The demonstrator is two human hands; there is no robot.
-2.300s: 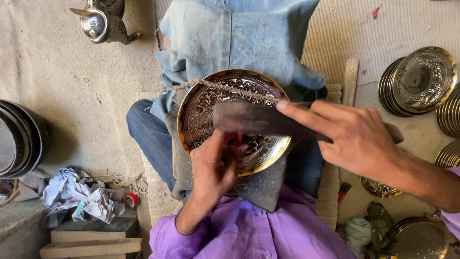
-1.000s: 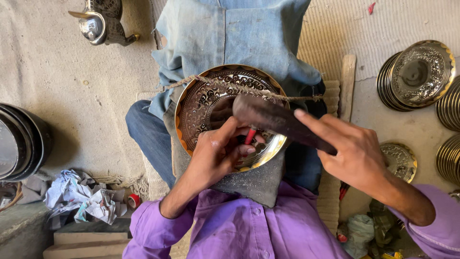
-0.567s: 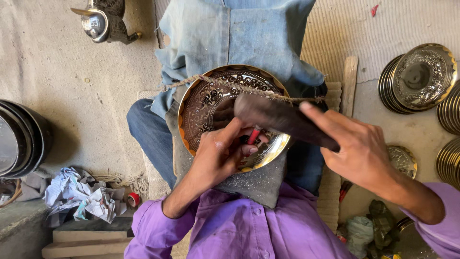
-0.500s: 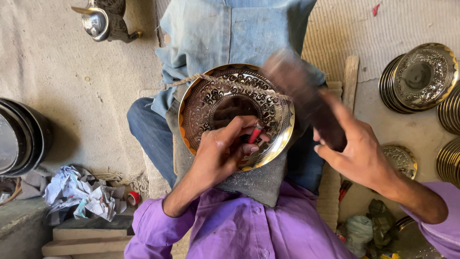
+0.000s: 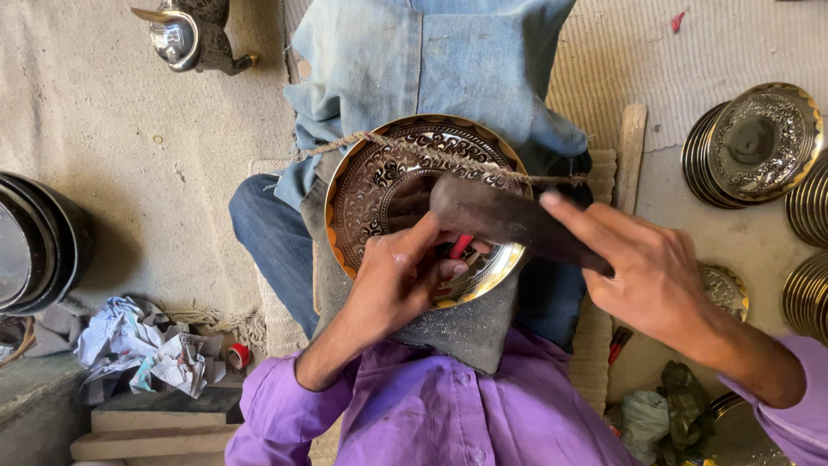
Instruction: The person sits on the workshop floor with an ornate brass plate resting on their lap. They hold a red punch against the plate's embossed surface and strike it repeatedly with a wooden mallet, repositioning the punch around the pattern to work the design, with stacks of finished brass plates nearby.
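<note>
The round brass plate with carved patterns is best kept still on the lap. The small red-handled tool is pinched tight by the left hand. The dark flat hammer bar is gripped by the right hand and is best brought down softly.

A workshop floor seen from above: a coarse beige mat covers the left side, a ribbed woven mat the upper right, with bare pale floor beyond. Stacks of embossed brass plates line the right edge (more stacks are cut off by the frame). A metal teapot stands at top left, dark round pans at far left, crumpled paper and wooden blocks below. Daylight falls bright and hard.
</note>
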